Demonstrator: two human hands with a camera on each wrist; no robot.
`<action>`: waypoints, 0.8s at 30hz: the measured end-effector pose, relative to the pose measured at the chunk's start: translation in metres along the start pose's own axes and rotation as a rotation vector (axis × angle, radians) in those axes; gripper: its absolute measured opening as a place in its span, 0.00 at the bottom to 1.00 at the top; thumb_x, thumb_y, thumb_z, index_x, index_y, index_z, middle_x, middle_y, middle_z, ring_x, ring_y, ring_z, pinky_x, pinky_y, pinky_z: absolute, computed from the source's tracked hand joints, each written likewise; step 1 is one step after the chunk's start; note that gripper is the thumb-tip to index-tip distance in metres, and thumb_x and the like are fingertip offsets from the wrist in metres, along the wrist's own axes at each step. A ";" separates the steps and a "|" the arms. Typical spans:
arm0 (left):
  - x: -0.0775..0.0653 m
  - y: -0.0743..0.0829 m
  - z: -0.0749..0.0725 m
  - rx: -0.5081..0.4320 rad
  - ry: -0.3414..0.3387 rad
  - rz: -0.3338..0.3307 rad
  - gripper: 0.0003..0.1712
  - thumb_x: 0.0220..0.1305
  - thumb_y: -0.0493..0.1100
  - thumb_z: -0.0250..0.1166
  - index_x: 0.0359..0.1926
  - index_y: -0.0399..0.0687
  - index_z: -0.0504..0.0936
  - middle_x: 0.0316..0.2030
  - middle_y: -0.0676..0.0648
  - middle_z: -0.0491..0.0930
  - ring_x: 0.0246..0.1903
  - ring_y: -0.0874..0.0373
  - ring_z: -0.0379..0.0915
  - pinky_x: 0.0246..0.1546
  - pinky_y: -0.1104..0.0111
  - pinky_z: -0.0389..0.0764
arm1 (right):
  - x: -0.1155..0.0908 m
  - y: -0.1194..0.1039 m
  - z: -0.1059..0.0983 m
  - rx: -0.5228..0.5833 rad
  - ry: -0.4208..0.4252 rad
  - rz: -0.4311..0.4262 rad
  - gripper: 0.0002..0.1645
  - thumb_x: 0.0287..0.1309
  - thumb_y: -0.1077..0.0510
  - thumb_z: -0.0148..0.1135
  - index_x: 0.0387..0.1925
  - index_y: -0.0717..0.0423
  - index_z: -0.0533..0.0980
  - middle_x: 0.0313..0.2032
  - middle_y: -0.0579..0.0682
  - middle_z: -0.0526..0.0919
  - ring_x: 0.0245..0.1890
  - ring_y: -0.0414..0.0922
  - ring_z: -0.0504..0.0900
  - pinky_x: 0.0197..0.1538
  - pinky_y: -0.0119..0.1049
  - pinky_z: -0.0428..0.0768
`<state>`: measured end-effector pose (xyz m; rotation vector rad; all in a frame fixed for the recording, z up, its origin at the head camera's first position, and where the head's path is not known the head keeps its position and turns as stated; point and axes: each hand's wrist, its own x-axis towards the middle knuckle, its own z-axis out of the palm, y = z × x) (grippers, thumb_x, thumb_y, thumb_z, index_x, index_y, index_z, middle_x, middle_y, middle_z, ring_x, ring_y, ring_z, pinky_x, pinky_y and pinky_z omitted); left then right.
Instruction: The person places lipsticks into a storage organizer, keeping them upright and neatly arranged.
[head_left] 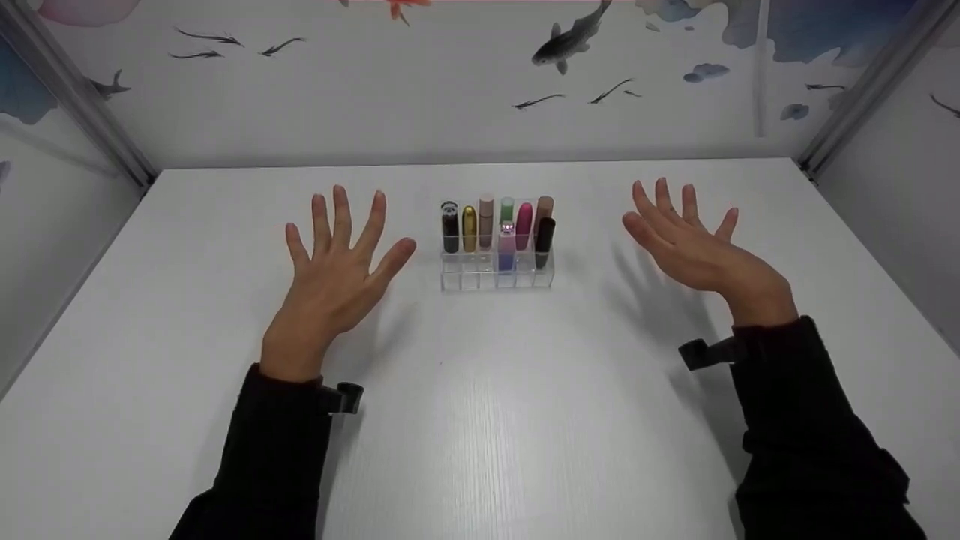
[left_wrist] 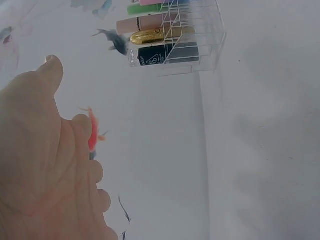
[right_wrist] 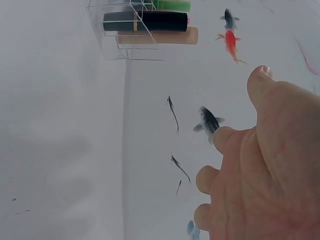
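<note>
A clear plastic lipstick organizer stands toward the back of the white table, its front compartments lower than the rear ones. Several lipstick tubes fill its back row, among them a gold tube and a magenta tube. Farther forward in it are a pink-and-blue tube and a black tube. To the organizer's left my left hand hovers over the table, fingers spread and holding nothing. My right hand is raised on the other side, its fingers straight and apart, also without anything in it.
White panels printed with fish and ink washes rise behind the table and at both sides, joined by metal corner posts. Dark sleeves cover both forearms, and a black strap mount sticks out at the right wrist.
</note>
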<state>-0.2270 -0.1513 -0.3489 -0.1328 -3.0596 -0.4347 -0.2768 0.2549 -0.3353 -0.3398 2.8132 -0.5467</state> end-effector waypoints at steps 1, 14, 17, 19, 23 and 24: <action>0.000 0.000 0.000 0.000 -0.001 -0.003 0.47 0.56 0.82 0.25 0.72 0.72 0.28 0.71 0.47 0.15 0.70 0.45 0.08 0.63 0.38 0.18 | -0.001 0.000 0.000 -0.002 0.000 0.003 0.42 0.61 0.24 0.19 0.69 0.30 0.22 0.68 0.40 0.12 0.65 0.47 0.05 0.48 0.64 0.03; 0.001 -0.006 0.005 0.006 -0.048 -0.019 0.48 0.57 0.81 0.27 0.72 0.70 0.27 0.71 0.46 0.15 0.71 0.44 0.09 0.64 0.38 0.20 | -0.002 0.000 -0.001 -0.050 0.082 -0.004 0.42 0.62 0.25 0.17 0.70 0.33 0.22 0.68 0.43 0.12 0.64 0.49 0.05 0.49 0.63 0.03; 0.000 -0.007 0.006 -0.009 -0.089 -0.018 0.47 0.58 0.80 0.25 0.72 0.69 0.26 0.71 0.46 0.14 0.70 0.44 0.09 0.64 0.38 0.19 | -0.002 -0.001 -0.001 -0.057 0.074 -0.008 0.43 0.62 0.24 0.18 0.70 0.33 0.22 0.68 0.43 0.11 0.64 0.49 0.05 0.50 0.63 0.03; 0.000 -0.007 0.006 -0.032 -0.117 -0.014 0.46 0.59 0.79 0.25 0.72 0.68 0.25 0.71 0.46 0.14 0.70 0.44 0.08 0.63 0.39 0.19 | -0.001 -0.002 0.000 -0.069 0.055 -0.006 0.43 0.61 0.24 0.18 0.70 0.33 0.22 0.68 0.43 0.10 0.65 0.49 0.05 0.51 0.63 0.04; 0.001 -0.008 0.006 -0.059 -0.140 -0.007 0.46 0.59 0.79 0.24 0.72 0.68 0.25 0.71 0.46 0.13 0.70 0.45 0.07 0.63 0.39 0.18 | -0.001 -0.003 0.000 -0.077 0.010 0.002 0.44 0.61 0.23 0.19 0.69 0.34 0.21 0.68 0.43 0.10 0.65 0.49 0.05 0.52 0.63 0.04; 0.001 -0.008 0.006 -0.059 -0.137 -0.007 0.46 0.59 0.79 0.24 0.71 0.68 0.25 0.71 0.46 0.13 0.70 0.45 0.06 0.64 0.39 0.19 | -0.002 -0.003 0.000 -0.073 0.004 0.002 0.44 0.61 0.24 0.19 0.69 0.33 0.21 0.68 0.43 0.10 0.65 0.49 0.05 0.52 0.62 0.04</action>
